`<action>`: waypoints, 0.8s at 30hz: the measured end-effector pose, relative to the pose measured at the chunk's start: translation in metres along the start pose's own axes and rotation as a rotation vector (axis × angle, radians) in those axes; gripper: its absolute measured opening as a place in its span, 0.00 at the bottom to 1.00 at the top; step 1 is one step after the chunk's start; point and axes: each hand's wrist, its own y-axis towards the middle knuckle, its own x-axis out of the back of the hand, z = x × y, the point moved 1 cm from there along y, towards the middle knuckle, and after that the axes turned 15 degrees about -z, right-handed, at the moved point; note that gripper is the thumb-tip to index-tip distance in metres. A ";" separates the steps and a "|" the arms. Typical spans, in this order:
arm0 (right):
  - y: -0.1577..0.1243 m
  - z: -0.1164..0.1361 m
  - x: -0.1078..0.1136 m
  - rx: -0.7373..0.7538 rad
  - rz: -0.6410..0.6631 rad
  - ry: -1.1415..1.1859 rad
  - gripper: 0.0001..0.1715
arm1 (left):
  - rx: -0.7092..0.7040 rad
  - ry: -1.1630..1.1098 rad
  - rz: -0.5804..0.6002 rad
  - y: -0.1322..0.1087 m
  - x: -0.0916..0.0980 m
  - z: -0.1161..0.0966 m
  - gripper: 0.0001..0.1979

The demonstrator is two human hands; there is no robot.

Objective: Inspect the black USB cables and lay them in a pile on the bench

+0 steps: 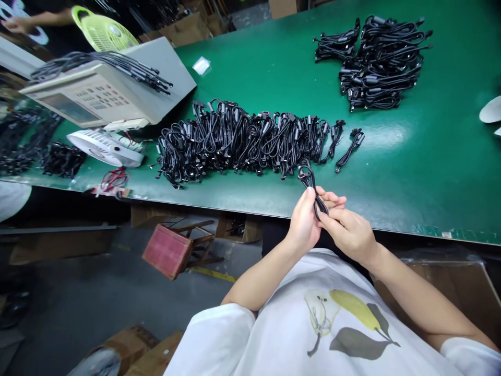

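My left hand (304, 222) and my right hand (349, 232) meet at the near edge of the green table (430, 172). Both are closed on one coiled black cable (309, 180), which sticks up from between my fingers. Just beyond my hands lies a long row of bundled black cables (238, 138). A single bundle (349, 149) rests at the right end of that row.
A larger heap of black cable bundles (378, 60) sits at the far right. A beige tester machine (113, 86) with cables draped on it stands at the left, with a white fan (104, 149) beside it. Below the table edge stands a red stool (168, 250). Another person's hand (18, 23) shows at the far left.
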 end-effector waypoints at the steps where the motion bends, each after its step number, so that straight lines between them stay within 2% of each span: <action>1: -0.003 -0.003 0.001 0.053 -0.024 0.025 0.17 | -0.014 0.023 0.012 -0.001 0.000 -0.001 0.12; 3: -0.005 -0.009 0.007 0.117 -0.028 0.093 0.18 | -0.066 0.079 0.021 -0.002 0.001 -0.002 0.13; 5: 0.001 -0.016 0.016 0.036 0.008 0.196 0.14 | -0.179 0.158 0.010 0.001 0.004 -0.003 0.14; 7: 0.015 -0.025 0.027 -0.237 -0.047 0.276 0.10 | -0.317 0.275 0.009 0.004 0.009 -0.002 0.14; 8: 0.023 -0.029 0.032 -0.393 -0.107 0.314 0.12 | -0.365 0.352 0.027 0.005 0.011 -0.001 0.14; 10: 0.040 -0.036 0.038 -0.604 -0.180 0.392 0.23 | -0.397 0.527 0.087 0.003 0.015 0.004 0.14; 11: 0.048 -0.039 0.039 -0.636 -0.148 0.441 0.28 | -0.393 0.614 0.115 0.002 0.016 0.006 0.15; 12: 0.056 -0.041 0.039 -0.630 -0.071 0.492 0.30 | -0.389 0.689 0.134 0.000 0.017 0.008 0.16; 15: 0.071 -0.047 0.037 -0.607 0.184 0.544 0.26 | -0.395 0.839 0.144 -0.004 0.019 0.008 0.18; 17: 0.075 -0.052 0.037 -0.627 0.283 0.522 0.25 | -0.405 0.957 0.153 -0.003 0.020 0.002 0.17; 21: 0.073 -0.058 0.036 -0.573 0.379 0.348 0.27 | -0.493 1.335 0.156 0.002 0.021 -0.012 0.13; 24: 0.071 -0.060 0.034 -0.445 0.389 0.188 0.26 | -0.494 1.441 0.170 0.005 0.022 -0.018 0.12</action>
